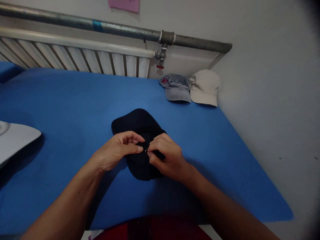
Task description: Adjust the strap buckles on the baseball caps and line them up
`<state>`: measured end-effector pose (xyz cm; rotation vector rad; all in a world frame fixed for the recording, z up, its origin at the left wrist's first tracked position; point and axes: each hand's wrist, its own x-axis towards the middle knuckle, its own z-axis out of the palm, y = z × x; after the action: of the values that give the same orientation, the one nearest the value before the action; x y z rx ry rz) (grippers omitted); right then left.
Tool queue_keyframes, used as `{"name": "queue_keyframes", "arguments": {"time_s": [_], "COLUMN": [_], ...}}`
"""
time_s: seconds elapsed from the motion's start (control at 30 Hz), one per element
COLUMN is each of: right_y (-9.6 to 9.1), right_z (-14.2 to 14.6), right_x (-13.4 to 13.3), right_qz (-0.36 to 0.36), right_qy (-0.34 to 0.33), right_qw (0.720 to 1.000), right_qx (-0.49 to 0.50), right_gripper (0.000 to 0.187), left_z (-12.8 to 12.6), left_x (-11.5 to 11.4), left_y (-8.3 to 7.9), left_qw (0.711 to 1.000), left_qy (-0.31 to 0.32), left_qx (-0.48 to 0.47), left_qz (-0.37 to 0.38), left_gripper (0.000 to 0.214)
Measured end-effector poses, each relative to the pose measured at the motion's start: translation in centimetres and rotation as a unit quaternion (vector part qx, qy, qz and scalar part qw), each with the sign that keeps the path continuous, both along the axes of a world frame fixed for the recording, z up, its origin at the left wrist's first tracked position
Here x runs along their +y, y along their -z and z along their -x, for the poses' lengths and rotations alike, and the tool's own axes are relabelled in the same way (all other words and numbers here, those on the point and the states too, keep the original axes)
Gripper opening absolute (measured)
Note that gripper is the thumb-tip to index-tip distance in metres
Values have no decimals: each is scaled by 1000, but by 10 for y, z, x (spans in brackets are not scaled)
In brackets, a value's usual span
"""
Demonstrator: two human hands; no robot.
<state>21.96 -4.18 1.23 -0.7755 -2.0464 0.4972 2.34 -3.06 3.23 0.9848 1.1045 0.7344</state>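
Observation:
A dark cap (138, 170) lies on the blue tabletop, its brim (137, 118) pointing away from me and its crown toward me. My left hand (120, 146) is at the cap's left side, thumb and forefinger closed on the strap part near the middle. From the right, my right hand (166, 153) pinches the same part with curled fingers. Between the fingertips of both hands shows a small shiny metal piece (146, 151), perhaps a buckle. The strap itself is mostly hidden by my fingers.
At the back right, a grey cap (177, 90) and a beige cap (205, 86) sit side by side on the blue tabletop (75, 103) against the wall. A white object (17, 138) juts in at left. A radiator (82, 58) and metal pipe (125, 30) run behind.

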Motion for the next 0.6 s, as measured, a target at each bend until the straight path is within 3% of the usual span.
{"name": "queue_keyframes", "arguments": {"time_s": [0.33,0.6], "right_y": [-1,-8], "right_z": [-3,-14], "right_x": [4,8], "right_qz": [83,154], "right_qy": [-16,-55], "right_qw": [996,986], "right_qx": [14,34], "right_gripper": [4,12], "left_z": [1,0], "left_x": [-1,0], "left_y": [2,-2], "left_qw": [1000,999], "left_qy": [-21,-36], "left_qx": [-3,-9], "left_qz": [-15,-5], "left_gripper": [21,23]}}
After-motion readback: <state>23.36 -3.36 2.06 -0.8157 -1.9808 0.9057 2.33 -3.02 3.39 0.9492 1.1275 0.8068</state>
